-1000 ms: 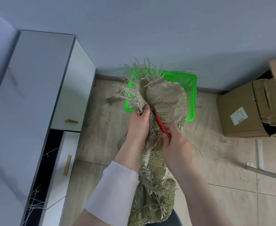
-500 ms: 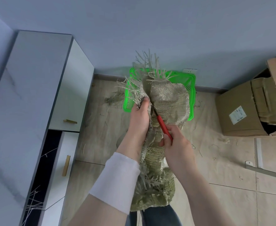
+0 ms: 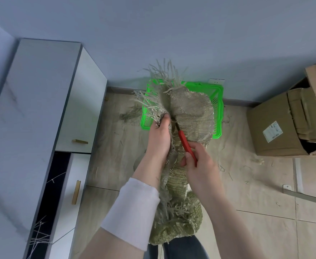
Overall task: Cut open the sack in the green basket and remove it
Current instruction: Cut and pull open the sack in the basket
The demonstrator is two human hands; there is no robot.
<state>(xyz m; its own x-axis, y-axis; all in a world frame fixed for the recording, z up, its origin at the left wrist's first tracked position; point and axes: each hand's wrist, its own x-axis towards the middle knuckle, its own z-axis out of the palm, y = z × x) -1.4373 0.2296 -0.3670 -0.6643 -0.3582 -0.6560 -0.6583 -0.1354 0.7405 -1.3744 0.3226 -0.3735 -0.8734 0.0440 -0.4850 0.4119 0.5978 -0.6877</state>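
Frayed woven tan sack [image 3: 189,113] is gripped by the left hand [image 3: 160,137] over the green plastic basket [image 3: 217,109]; the right hand [image 3: 200,163] clasps a red-handled cutter [image 3: 186,144] against it.

The red cutter [image 3: 187,146] has its blade hidden inside the sack [image 3: 190,113] folds.

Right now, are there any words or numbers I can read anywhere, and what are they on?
None can be read.
White label on the cardboard box: printed lines and a small code-like patch, too small and blurred to read.
Sack, green basket, red cutter, cabinet: no writing visible.
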